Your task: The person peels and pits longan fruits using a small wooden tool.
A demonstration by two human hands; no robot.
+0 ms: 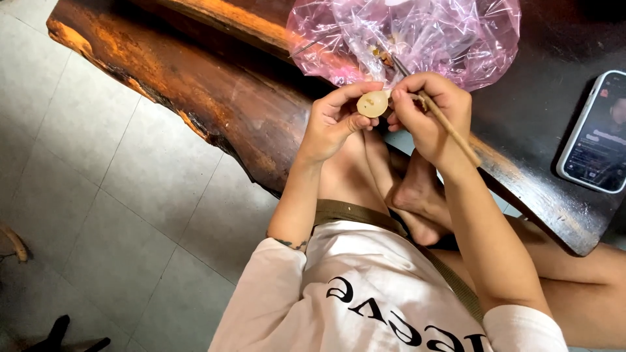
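Left hand (pixel 332 120) pinches a small, pale round fruit (pixel 372 103), likely soft and slippery; right hand (pixel 427 114) grips a thin wooden stick (pixel 450 130) above the dark wooden desk (pixel 215 98)

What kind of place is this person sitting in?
Probably a home or small informal workspace: a heavy slab wood table, a pale tiled floor, a phone lying on the table, and a pink plastic bag.

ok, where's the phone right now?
In the head view the phone lies screen-up at the far right edge, on the dark wooden table, right of the right hand and below the pink plastic bag.
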